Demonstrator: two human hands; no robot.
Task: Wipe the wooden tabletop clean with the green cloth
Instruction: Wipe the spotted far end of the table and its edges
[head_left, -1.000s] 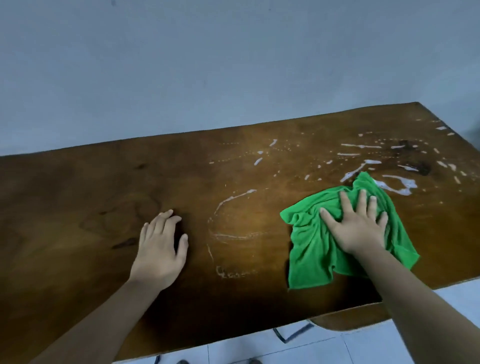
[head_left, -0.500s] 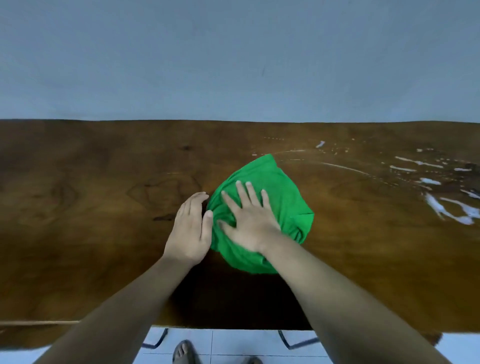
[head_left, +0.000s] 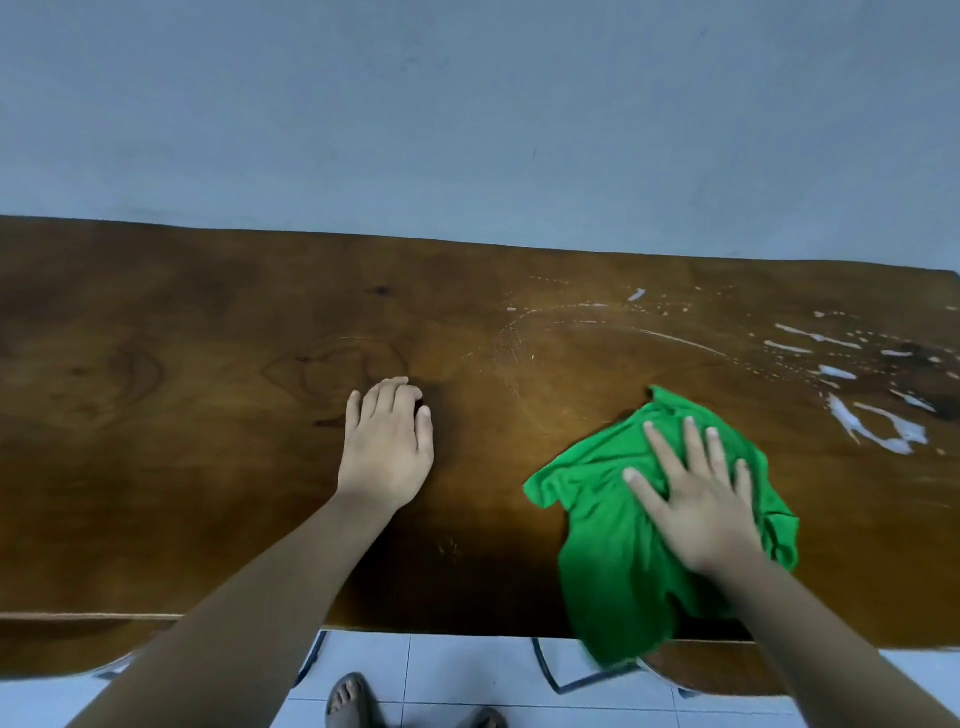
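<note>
Green cloth (head_left: 618, 551) lies flat under right hand (head_left: 698, 512).

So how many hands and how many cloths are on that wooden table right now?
Cloths: 1, the green cloth
Hands: 2, the left hand on bare wood, the right hand flat on the green cloth
Total: 3

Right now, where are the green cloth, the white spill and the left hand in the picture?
green cloth (head_left: 571, 493): head view, on the fabric near its left corner.
white spill (head_left: 844, 420): head view, on the thick streak at its left end.
left hand (head_left: 387, 452): head view, on the back of the hand.
</note>
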